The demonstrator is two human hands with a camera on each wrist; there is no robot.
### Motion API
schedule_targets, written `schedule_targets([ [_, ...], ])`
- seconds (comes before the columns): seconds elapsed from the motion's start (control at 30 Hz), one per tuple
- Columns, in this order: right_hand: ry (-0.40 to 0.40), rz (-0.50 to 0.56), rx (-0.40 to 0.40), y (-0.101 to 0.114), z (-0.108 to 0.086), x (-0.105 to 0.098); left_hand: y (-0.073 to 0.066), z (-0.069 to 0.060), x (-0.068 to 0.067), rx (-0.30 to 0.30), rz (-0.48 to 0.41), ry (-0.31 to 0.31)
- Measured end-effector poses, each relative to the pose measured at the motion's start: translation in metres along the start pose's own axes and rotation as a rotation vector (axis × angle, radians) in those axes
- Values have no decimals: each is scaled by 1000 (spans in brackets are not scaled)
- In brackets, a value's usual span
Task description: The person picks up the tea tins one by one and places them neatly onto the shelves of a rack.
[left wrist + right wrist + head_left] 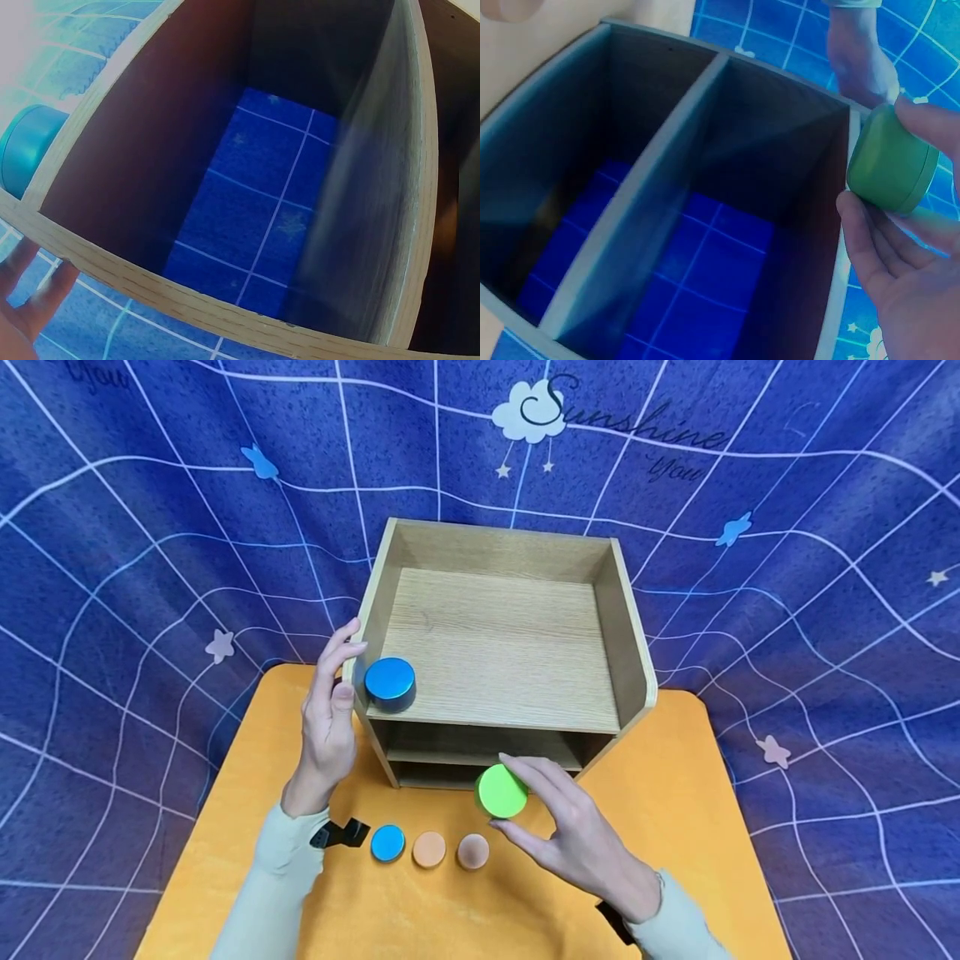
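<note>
By blue curtains (457, 460), gripping a green tub (502, 792) in right hand (573, 827); touching the left edge of the shelf (502, 643) with loose left hand (327, 731).

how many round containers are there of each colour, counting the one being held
Blue: 2, the upper blue container on the wooden shelf and the lower blue container on the table
Light orange: 1, the light orange container
Dusky pink: 1, the pink container
Green: 1, the green container in the right hand
Total: 5
</note>
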State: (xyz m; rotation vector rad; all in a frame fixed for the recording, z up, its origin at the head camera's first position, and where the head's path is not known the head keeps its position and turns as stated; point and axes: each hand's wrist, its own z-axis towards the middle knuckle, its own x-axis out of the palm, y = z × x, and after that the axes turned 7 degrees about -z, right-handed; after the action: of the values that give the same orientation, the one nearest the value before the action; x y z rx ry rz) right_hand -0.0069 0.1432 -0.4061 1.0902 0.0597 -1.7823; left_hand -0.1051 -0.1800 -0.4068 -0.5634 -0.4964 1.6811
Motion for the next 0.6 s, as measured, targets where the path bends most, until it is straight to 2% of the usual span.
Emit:
schedule_targets([
  [0.43, -89, 35, -61, 1, 33, -10, 1, 0, 0, 3, 3, -4],
  [0.6, -92, 26, -72, -1, 46, -13, 1, 1, 0, 4, 2, -4],
])
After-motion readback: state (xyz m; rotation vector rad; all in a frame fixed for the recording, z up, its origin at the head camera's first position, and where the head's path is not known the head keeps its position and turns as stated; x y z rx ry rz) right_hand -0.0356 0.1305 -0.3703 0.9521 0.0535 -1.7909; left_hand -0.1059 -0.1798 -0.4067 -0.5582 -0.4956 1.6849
